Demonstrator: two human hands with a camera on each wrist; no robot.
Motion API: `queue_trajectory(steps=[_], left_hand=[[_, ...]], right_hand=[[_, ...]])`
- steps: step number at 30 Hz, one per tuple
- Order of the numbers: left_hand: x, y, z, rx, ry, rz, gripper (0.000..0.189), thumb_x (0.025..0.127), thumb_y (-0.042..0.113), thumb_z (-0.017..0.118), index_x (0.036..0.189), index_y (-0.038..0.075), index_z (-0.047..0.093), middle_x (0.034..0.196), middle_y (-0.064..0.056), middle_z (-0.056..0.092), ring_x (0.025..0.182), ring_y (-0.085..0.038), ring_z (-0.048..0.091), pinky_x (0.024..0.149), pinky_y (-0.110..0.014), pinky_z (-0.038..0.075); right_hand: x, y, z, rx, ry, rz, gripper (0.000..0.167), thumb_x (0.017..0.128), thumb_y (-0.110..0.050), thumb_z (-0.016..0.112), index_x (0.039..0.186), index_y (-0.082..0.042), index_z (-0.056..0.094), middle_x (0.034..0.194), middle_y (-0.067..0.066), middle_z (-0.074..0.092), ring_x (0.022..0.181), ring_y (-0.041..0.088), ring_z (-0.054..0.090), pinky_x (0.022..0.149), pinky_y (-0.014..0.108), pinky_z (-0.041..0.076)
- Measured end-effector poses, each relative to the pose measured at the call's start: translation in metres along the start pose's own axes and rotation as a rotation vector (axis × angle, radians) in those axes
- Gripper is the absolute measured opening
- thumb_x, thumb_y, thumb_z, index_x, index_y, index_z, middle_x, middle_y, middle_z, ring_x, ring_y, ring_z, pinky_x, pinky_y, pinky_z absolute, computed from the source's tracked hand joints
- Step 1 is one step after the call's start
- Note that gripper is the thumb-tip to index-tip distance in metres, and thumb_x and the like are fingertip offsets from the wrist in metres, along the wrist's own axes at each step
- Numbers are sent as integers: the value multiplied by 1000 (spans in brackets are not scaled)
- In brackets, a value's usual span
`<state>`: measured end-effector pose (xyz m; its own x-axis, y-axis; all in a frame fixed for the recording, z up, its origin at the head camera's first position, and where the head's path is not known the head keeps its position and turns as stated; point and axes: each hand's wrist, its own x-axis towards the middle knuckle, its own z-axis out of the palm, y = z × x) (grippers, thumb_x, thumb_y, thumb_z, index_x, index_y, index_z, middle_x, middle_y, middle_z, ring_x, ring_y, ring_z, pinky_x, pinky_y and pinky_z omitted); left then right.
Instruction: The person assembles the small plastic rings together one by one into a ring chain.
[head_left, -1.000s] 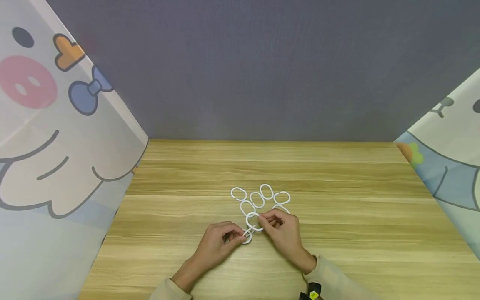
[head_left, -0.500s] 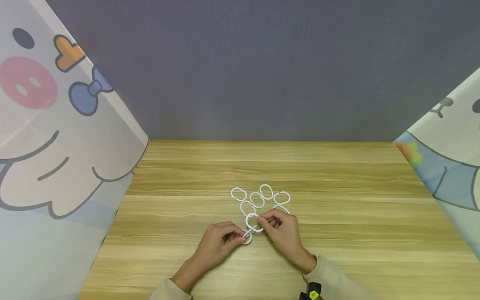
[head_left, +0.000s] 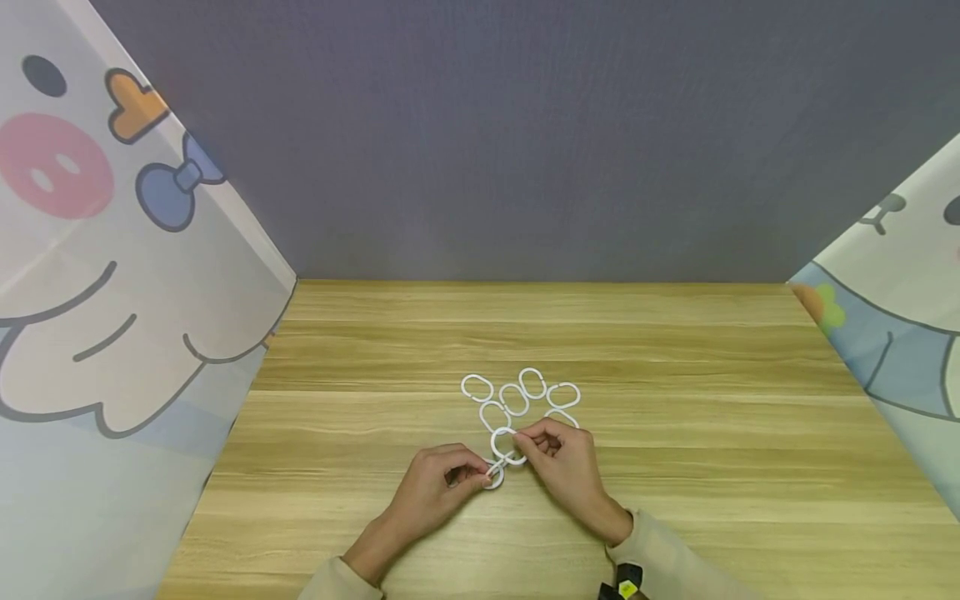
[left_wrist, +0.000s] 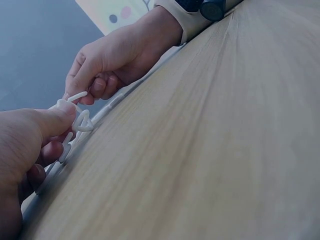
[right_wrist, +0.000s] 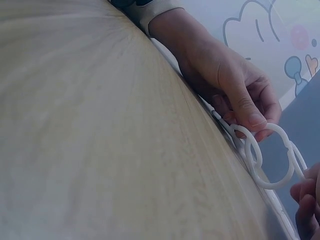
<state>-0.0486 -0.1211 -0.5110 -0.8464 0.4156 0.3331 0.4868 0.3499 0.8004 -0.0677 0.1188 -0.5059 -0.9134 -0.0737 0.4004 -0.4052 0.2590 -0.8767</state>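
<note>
My left hand [head_left: 442,479] pinches a white oval plastic ring [right_wrist: 270,186] between thumb and fingers, just above the wooden table. A second white ring [head_left: 501,479] hangs linked through it. With thumb and fingertips, my right hand [head_left: 566,458] pinches another white ring [head_left: 493,442], which faces the head camera and crosses the left hand's ring. The right wrist view shows a small split [right_wrist: 289,145] in the left hand's ring, with the other ring [right_wrist: 300,159] running edge-on to my right fingers. My fingertips cover part of each held ring.
Behind the hands, several more white oval rings [head_left: 472,377] lie flat on the wooden table [head_left: 712,375]. One ring [head_left: 561,411] is partly hidden by my right hand. A grey panel [head_left: 540,150] stands at the back, with cartoon-printed panels [head_left: 225,275] at both sides.
The left hand's ring has tipped slightly toward the right hand's ring. My right hand has shifted a touch left and its ring sits slightly lower. The rings on the table stay put.
</note>
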Motion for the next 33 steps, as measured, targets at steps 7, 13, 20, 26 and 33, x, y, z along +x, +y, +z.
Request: queue_trajectory(steps=[7, 13, 20, 26, 33], left_hand=[[0, 0, 0, 4, -5, -6, 9, 93, 18, 90, 99, 17, 84, 85, 13, 72, 73, 4, 54, 61, -20, 51], [0, 0, 0, 5, -2, -10, 8, 93, 18, 89, 100, 17, 84, 85, 13, 72, 73, 4, 54, 61, -20, 50], [0, 2, 0, 5, 0, -43, 9, 94, 17, 90, 100, 17, 83, 83, 14, 69, 71, 4, 52, 60, -19, 49], [1, 2, 1, 25, 30, -47, 8, 95, 14, 89, 100, 15, 83, 81, 15, 67, 70, 4, 51, 59, -19, 48], [2, 2, 2, 79, 91, -32, 7, 95, 14, 88, 99, 16, 82, 81, 16, 65, 71, 2, 53, 59, -20, 50]], right_hand=[[0, -1, -1, -6, -19, 11, 12, 90, 4, 89, 89, -6, 83, 73, 1, 76, 60, 1, 60, 50, 17, 51], [-1, 0, -1, -9, -34, 25, 12, 90, 4, 89, 88, -6, 82, 72, 0, 75, 60, 1, 60, 50, 18, 52], [-1, 0, -2, -10, 2, 34, 13, 90, 5, 88, 88, -6, 83, 74, 2, 76, 62, 1, 60, 52, 17, 52], [0, 2, -6, -4, -6, 47, 14, 92, 6, 86, 88, -6, 83, 74, 2, 74, 63, 0, 59, 53, 16, 50], [-2, 1, -9, -20, -38, 75, 15, 90, 7, 86, 86, -6, 83, 72, 0, 73, 59, -1, 56, 50, 17, 48]])
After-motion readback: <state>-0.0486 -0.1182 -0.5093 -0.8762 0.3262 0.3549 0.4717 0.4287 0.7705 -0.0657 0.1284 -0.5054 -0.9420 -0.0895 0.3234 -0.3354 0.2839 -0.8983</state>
